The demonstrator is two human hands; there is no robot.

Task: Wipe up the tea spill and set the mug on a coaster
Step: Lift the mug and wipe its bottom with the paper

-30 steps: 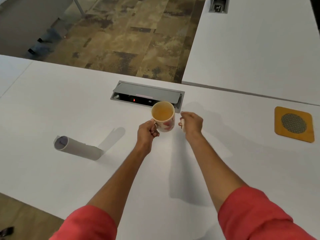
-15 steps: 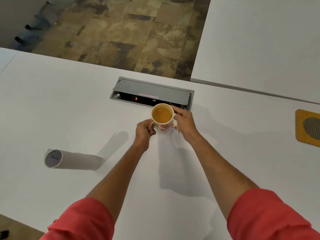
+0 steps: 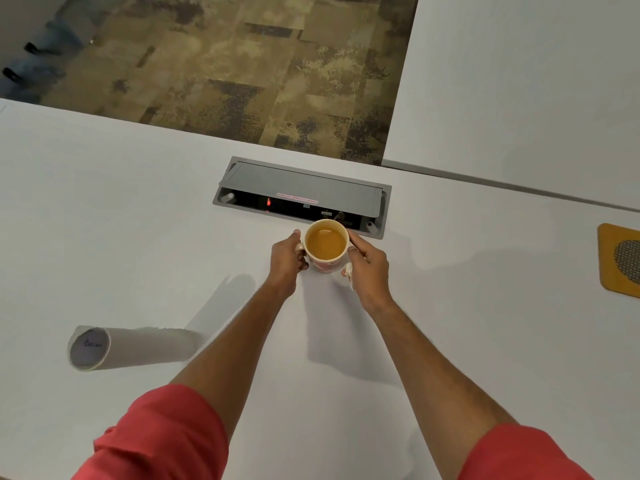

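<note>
r hand (image 3: 367, 268) now cups mug (image 3: 327, 249) by socket box (image 3: 301, 197).

Left hand (image 3: 285, 259) grips mug (image 3: 326, 245) handle, right hand (image 3: 367, 268) cups its other side, pinching a white scrap. Tea inside. Coaster (image 3: 620, 259) far right, paper roll (image 3: 128, 346) lying left on table (image 3: 104, 220).
</note>
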